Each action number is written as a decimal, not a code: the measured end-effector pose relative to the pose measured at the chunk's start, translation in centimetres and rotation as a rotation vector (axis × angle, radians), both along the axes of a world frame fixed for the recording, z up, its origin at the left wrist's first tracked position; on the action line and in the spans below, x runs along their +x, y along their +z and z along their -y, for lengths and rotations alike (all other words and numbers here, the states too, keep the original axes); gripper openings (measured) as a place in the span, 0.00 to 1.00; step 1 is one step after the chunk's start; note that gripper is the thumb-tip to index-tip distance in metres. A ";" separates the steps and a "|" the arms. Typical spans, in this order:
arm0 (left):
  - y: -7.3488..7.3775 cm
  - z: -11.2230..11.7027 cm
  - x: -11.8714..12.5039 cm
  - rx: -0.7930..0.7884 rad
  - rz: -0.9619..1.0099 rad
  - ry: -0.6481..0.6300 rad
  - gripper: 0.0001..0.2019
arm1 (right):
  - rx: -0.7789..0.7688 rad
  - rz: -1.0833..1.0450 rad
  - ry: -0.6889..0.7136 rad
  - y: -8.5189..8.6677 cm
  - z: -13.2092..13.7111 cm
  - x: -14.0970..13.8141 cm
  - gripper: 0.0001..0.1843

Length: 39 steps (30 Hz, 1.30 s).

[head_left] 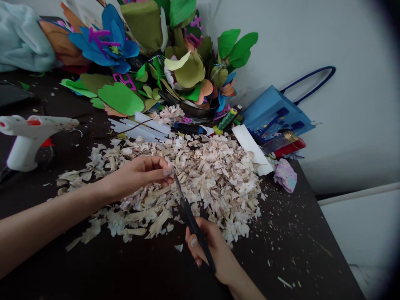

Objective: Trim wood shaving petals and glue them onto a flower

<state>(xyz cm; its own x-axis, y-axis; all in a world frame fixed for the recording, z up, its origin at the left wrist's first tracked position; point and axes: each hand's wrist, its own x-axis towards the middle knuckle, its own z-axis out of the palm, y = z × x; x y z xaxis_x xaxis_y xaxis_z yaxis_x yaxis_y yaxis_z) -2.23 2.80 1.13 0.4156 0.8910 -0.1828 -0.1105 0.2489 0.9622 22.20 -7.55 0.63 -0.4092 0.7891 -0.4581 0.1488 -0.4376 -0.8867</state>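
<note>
In the head view my right hand [215,250] grips black-handled scissors [192,218], their blades pointing up and left. The blade tips reach the fingertips of my left hand [150,171]. Thumb and fingers of that hand are pinched together around a small pale piece [171,166], too small to make out clearly. Below and around both hands spreads a heap of pale, pinkish-beige dry flakes [215,179], with longer strips towards the front left. One small flake [178,248] lies apart, near my right hand.
A white glue gun [28,133] stands at the left, with translucent glue sticks [140,127] behind the heap. Colourful fabric flowers [187,71] fill the back. Green thread [226,120], a blue bag [275,112] and a crumpled lilac cloth [285,175] lie to the right, along the wall.
</note>
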 end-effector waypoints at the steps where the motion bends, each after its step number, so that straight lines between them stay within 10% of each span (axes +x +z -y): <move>1: 0.0 0.0 0.0 0.002 -0.007 -0.002 0.15 | 0.004 0.003 0.003 0.0 0.0 0.0 0.31; 31: -0.2 -1.3 -1.5 -0.009 -0.003 -0.160 0.12 | 0.138 0.017 0.101 -0.2 -0.2 1.4 0.29; 39: 0.3 0.8 0.0 -0.025 -0.081 -0.152 0.13 | 0.182 -0.004 -0.142 -0.6 -0.9 1.3 0.24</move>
<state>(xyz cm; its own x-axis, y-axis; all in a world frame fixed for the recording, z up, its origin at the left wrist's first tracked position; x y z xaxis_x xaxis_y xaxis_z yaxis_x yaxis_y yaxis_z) -2.22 2.03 1.39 0.5283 0.8139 -0.2420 0.0075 0.2805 0.9598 23.45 -6.70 0.03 -0.2900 0.9083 -0.3015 0.0936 -0.2866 -0.9535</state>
